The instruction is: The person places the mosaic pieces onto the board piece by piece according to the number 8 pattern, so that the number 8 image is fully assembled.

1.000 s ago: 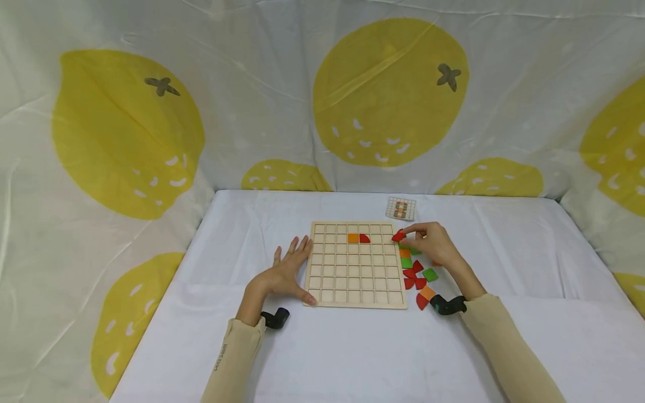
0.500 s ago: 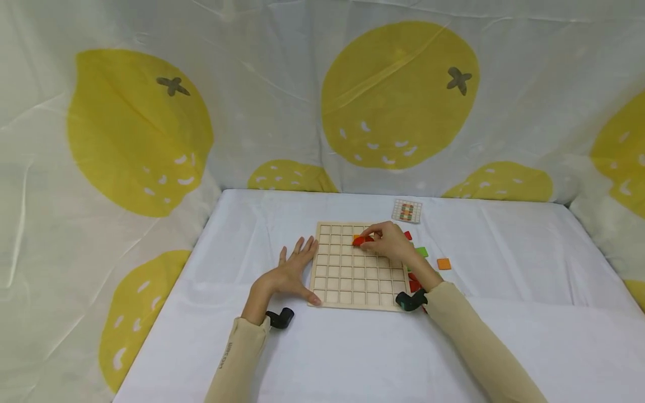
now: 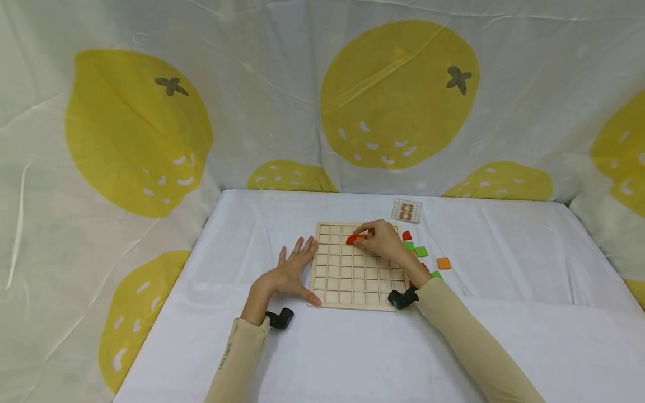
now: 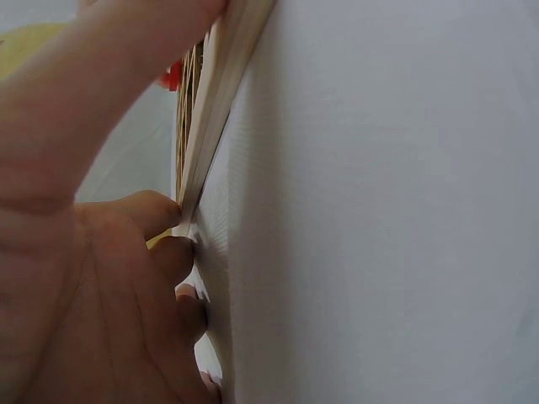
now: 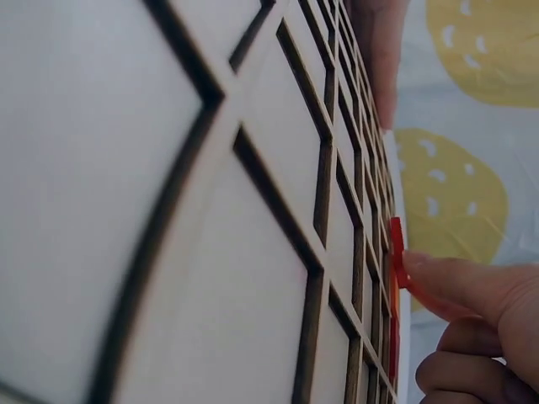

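Note:
A wooden grid board (image 3: 333, 274) lies flat on the white tabletop. My left hand (image 3: 284, 278) rests with fingers spread against its left side, the thumb at the near left corner. In the left wrist view the thumb and a fingertip touch the board's edge (image 4: 216, 93). Over the board's far rows, my right hand (image 3: 384, 242) pinches a red quarter-circle tile (image 3: 350, 240). The right wrist view has that red tile (image 5: 398, 252) at the fingertips, by the board surface. An orange square tile (image 3: 360, 237) sits just right of it, partly hidden by the fingers.
Right of the board lie several loose tiles, among them a green square (image 3: 421, 252), an orange square (image 3: 444, 263) and a red piece (image 3: 406, 235); the right arm covers others. A small pattern card (image 3: 406, 210) lies behind the board.
My right hand has carried the red tile leftward from the board's right edge to the spot left of the orange square. The left hand stays at the board's side; the head view has shifted slightly.

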Tool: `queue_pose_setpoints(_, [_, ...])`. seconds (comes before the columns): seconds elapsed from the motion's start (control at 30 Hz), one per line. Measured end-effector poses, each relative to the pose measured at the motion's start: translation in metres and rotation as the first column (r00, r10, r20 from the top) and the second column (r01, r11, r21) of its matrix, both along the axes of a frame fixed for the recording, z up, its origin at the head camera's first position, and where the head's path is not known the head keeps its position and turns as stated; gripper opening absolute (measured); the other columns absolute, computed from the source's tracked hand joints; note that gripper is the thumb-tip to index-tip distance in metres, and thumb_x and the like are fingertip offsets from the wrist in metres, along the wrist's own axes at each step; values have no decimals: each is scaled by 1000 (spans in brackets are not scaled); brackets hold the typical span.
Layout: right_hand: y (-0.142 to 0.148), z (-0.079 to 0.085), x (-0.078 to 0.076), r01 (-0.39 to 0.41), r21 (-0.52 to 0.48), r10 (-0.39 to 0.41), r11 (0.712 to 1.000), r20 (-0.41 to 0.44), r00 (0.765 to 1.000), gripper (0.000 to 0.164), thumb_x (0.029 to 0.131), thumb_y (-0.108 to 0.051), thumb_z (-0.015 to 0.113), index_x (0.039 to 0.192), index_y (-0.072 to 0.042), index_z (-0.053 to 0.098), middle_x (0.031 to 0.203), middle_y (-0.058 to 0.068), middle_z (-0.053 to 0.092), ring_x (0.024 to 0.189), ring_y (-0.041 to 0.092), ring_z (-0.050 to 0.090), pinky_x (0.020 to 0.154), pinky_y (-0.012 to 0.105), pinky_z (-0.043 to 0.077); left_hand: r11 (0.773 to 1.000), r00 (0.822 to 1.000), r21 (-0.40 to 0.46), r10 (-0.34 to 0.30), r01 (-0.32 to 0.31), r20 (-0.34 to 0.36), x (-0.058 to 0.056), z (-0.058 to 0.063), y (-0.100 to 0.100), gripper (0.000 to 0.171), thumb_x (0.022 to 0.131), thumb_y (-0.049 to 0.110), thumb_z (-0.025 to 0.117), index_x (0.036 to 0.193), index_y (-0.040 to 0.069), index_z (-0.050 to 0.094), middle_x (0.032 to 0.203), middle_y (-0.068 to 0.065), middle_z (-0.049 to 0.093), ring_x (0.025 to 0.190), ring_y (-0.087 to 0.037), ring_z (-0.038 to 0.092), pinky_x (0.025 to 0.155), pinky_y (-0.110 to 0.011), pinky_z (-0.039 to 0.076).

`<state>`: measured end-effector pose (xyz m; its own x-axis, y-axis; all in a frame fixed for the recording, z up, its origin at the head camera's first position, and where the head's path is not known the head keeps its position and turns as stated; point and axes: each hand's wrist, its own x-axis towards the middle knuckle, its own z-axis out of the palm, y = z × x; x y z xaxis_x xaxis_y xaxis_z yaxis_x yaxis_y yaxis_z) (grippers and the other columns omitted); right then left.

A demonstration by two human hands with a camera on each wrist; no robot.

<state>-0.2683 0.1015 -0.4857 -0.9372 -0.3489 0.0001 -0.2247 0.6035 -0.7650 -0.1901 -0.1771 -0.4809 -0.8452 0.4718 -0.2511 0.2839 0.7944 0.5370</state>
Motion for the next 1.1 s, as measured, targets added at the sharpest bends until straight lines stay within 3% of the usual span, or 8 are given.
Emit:
queue_pose_setpoints(0.83, [-11,2,-5,3,81,1,997,-42,999,22,91,-20,79,111,-10,81,56,-3,46,51,10,40,50,23,29,1000,1000,-5,-3,3,4,-3,1,1,148,62,47,98,167,7,0,176,-11,-7,162,-36,-15,125,-69,-12])
queue_pose_setpoints(1.1, [-4,4,4,2,12,-2,1000,-9,1000,27,92,-21,79,116,-8,78,57,-4,44,53,10,36,51,23,29,1000,1000,-10,1,-1,11,-1,-2,0,149,63,47,98,167,7,0,176,-10,-8,162,-36,-15,124,-70,-12])
